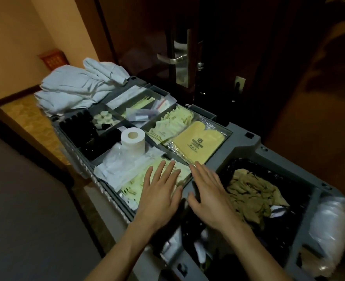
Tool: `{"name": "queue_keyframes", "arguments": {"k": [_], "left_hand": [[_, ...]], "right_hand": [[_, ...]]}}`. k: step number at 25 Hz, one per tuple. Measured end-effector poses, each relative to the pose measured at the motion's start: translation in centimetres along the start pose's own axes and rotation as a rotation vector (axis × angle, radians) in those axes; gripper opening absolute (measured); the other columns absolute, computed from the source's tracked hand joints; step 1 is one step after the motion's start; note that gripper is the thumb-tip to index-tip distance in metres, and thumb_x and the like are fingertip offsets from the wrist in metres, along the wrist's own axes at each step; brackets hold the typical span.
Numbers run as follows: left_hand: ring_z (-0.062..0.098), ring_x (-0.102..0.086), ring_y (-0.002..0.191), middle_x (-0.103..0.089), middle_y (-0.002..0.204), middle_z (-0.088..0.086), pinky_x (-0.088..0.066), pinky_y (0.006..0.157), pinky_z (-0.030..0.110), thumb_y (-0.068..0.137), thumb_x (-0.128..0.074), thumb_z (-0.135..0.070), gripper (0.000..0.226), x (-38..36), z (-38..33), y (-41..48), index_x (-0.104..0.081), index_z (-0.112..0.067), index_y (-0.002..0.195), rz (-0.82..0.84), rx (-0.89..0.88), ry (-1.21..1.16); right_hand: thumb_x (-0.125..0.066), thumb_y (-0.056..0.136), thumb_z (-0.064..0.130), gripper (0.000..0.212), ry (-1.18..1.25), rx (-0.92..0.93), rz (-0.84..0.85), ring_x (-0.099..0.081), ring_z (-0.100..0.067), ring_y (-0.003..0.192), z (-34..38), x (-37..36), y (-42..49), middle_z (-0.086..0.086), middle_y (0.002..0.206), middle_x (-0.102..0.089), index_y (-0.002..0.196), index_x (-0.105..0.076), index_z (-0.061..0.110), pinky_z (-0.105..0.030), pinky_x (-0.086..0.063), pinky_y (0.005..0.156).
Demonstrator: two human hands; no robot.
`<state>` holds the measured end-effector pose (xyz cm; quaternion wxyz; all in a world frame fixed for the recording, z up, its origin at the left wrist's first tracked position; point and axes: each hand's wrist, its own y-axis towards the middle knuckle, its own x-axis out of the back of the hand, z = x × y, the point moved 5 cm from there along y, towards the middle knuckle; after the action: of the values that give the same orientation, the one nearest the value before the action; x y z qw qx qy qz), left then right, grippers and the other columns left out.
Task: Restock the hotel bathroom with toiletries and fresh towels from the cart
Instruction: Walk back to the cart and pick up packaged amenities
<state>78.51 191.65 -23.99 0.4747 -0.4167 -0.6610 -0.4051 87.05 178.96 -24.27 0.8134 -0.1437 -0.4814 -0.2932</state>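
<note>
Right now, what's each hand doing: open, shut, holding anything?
Left hand: open, fingers straight, holding nothing.
Right hand: open, fingers straight, holding nothing.

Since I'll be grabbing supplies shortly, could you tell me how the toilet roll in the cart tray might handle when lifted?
The toilet roll is wound paper round a hollow core, so it is probably light and soft under a firm squeeze. Standing on end, it should stay put; knocked onto its side, it would likely roll.

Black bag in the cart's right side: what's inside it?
A crumpled tan cloth lies on top in the black bag, a white scrap at its near edge. Anything beneath the cloth is covered.
</note>
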Motion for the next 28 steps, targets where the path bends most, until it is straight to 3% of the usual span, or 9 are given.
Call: {"name": "queue_keyframes", "arguments": {"k": [7,13,28], "left_hand": [[0.013,0.001,0.155,-0.013,0.167,-0.009,0.003,0.125,0.042,0.106,-0.031,-0.046,0.052,1.4,6.8,3.4,-0.035,-0.027,0.154,0.026,-0.01,-0.031],[0.016,-0.003,0.155,-0.015,0.167,-0.008,0.001,0.125,0.043,0.106,-0.03,-0.045,0.053,1.1,5.3,3.3,-0.035,-0.025,0.155,0.04,-0.083,-0.068],[0.013,-0.002,0.155,-0.013,0.167,-0.013,0.01,0.124,0.042,0.105,-0.034,-0.046,0.052,5.3,5.9,1.2,-0.032,-0.032,0.155,-0.009,0.029,0.015]], "right_hand": [[-0.038,0.104,0.039,0.073,-0.001,-0.058,0.013,0.019,-0.007,0.151,5.0,-1.0,5.8,0.005,0.167,0.014,0.161,0.006,0.024,-0.03,0.012,0.123],[-0.036,0.106,0.038,0.069,-0.014,-0.079,0.029,0.015,-0.015,0.154,5.3,-0.3,5.0,0.0,0.168,0.01,0.161,0.002,0.021,-0.035,0.011,0.124],[-0.038,0.103,0.038,0.07,-0.009,0.079,0.008,0.012,-0.014,0.154,6.9,0.0,5.7,0.0,0.169,0.006,0.162,-0.003,0.021,-0.033,0.011,0.123]]}}
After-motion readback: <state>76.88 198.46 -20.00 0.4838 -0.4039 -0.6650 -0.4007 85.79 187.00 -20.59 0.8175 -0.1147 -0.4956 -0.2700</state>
